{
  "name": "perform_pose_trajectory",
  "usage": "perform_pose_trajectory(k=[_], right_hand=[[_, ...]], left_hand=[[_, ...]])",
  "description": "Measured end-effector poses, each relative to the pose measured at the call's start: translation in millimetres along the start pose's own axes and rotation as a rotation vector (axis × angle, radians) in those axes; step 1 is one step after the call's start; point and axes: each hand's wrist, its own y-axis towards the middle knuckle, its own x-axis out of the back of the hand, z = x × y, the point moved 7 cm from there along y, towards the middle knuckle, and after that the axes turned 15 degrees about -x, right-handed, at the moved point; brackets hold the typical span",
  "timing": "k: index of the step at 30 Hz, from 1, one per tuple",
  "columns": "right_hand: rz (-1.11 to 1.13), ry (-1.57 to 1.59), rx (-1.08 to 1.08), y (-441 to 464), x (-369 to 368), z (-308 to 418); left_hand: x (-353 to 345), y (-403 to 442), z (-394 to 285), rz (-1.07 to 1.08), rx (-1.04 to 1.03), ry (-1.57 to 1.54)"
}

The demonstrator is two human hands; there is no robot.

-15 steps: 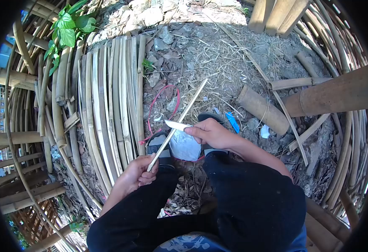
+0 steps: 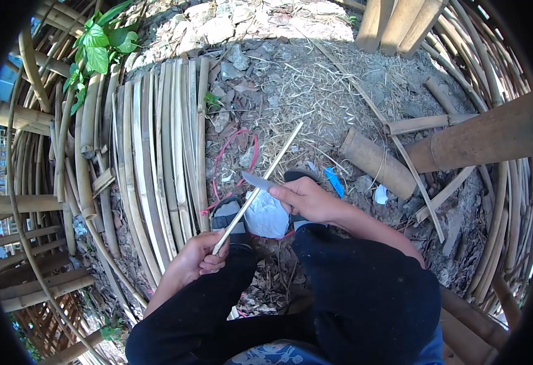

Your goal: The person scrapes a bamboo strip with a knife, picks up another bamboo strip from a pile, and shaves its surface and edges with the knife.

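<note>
My left hand (image 2: 201, 257) is closed around the lower end of a thin bamboo strip (image 2: 280, 156), which slants up and to the right away from me. In my right hand (image 2: 306, 198) is a knife (image 2: 256, 180); its handle is hidden in my fingers. The blade points left and lies at the strip, near the middle of its length. A crumpled white sheet or bag (image 2: 268, 214) sits on the ground between my feet, just below the knife.
Split bamboo strips (image 2: 163, 152) lie side by side at the left. A loop of pink cord (image 2: 219, 161) rests beside them. To the right are a cut bamboo piece (image 2: 377, 163), a blue wrapper (image 2: 334, 181) and a thick bamboo pole (image 2: 479, 134). Pale shavings (image 2: 321, 91) cover the ground ahead.
The knife blade has turned, from bright and pale to darker grey, and stays by the strip. My right hand has shifted slightly down and right. My left hand keeps its hold.
</note>
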Motion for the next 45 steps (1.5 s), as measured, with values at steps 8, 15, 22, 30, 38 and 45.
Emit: perform_pose_trajectory(k=[8,15,22,30,38,45], right_hand=[[-0.205,-0.028,-0.015,11,60,2],[-0.292,0.055,-0.035,-5,65,14],[-0.137,-0.062,0.052,7,35,0],[-0.095,-0.028,0.027,4,31,2],[-0.268,0.060,-0.012,10,72,5],[-0.505,0.122,0.035,7,103,-9]], left_hand=[[4,-1,1,-0.050,-0.028,0.022],[6,-2,2,-0.051,-0.009,0.014],[5,-2,3,-0.048,-0.006,0.032],[1,-1,1,-0.030,0.010,0.024],[7,-3,2,-0.087,-0.006,0.059],[15,-2,2,-0.137,-0.032,0.126]])
